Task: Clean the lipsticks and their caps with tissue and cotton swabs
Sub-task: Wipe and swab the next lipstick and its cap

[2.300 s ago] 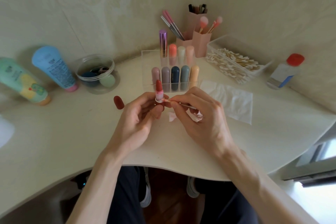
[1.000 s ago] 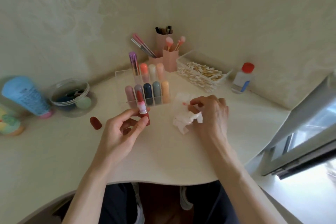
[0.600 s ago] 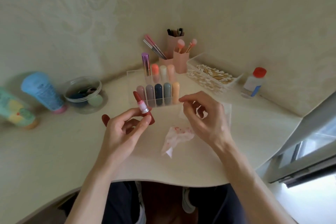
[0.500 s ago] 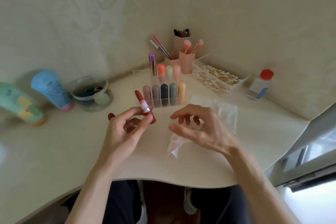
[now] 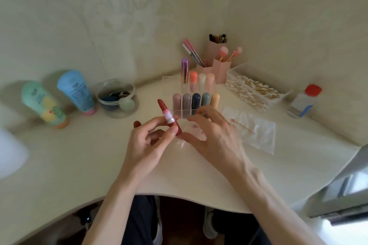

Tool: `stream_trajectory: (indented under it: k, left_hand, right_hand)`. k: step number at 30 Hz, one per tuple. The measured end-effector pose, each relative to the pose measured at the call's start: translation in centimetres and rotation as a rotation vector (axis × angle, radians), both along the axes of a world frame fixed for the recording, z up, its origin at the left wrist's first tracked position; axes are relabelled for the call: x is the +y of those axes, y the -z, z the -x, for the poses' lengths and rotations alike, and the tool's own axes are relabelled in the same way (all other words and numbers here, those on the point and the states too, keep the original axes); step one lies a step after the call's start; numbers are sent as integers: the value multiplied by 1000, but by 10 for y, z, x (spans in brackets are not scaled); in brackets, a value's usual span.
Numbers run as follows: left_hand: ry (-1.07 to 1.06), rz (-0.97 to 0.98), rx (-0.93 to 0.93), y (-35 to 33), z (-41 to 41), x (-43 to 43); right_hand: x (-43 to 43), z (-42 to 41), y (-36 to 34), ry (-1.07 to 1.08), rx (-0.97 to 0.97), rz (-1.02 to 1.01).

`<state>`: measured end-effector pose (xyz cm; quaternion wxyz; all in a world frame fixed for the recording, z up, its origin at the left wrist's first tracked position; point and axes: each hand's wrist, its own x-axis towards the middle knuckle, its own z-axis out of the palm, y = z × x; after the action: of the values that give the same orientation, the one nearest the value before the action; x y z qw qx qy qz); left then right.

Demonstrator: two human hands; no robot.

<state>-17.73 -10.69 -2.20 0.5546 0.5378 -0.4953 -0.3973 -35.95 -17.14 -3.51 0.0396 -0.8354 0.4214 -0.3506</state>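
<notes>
Fingers of the left hand pinch the base of an uncapped red lipstick with a pink and silver collar, its tip tilted far-left above the cream table. Just right of it the right hand hovers with fingers spread and loosely bent, gripping nothing, over a crumpled pink-stained tissue. The rounded red cap lies just behind the left hand. Further right, a used cotton swab rests on a flat white tissue. Beyond the hands stands a clear organiser of pastel lipsticks, and to its right a clear box of cotton swabs.
</notes>
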Motion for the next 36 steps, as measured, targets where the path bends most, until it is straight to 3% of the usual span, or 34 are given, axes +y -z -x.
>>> stream_trajectory:
  k: [3,6,8,16,36]
  left_hand:
    - [-6,-4,29,0,0,0]
    - [-7,5,76,-2,1,-1]
    - [-15,7,98,-2,0,-2]
    - [-89,-8,260,1,-5,-1]
    - [-130,42,273,-4,-3,2]
  right_hand:
    - [0,2,-7,55,-102,111]
    - [4,-1,-19,-159,-322,-122]
    - [8,-8,-24,-286,-368,-286]
    - [8,-16,-9,-299,-531,-399]
    - [15,-15,-1,-313,-532,-502]
